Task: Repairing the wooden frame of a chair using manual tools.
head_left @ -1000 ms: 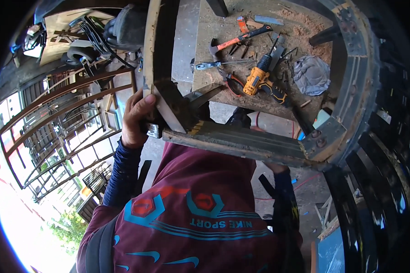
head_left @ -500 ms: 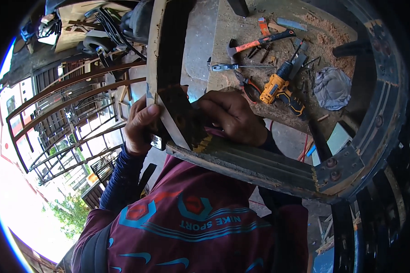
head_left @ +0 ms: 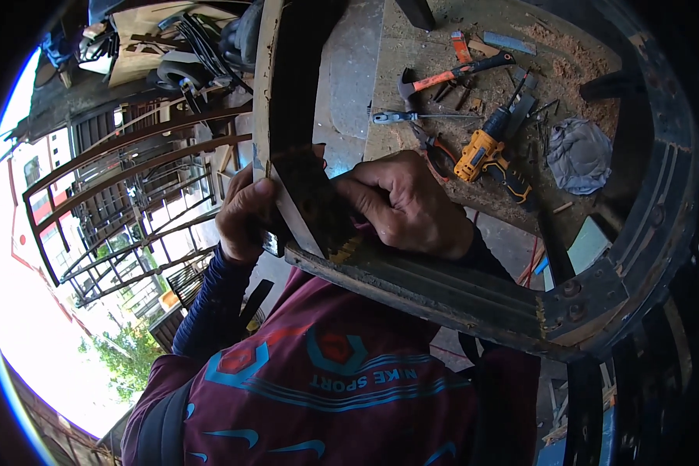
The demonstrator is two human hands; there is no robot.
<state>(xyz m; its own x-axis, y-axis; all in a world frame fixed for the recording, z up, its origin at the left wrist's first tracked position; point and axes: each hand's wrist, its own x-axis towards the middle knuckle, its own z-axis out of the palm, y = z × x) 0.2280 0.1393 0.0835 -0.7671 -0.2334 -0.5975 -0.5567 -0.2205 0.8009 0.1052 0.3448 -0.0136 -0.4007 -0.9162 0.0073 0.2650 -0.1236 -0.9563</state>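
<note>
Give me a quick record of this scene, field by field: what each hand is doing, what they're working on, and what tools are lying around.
left hand: grips the outer edge of the dark wooden frame at its corner
right hand: pressed on the same corner, fingers curled over a dark piece
frame: old, worn, with bolts at the far corner
workbench: dusty, sawdust scattered
cordless drill: yellow and black, lying right of the hands
hammer: orange handle, farther back
screwdriver: beside the hammer
rag: grey, crumpled
</note>
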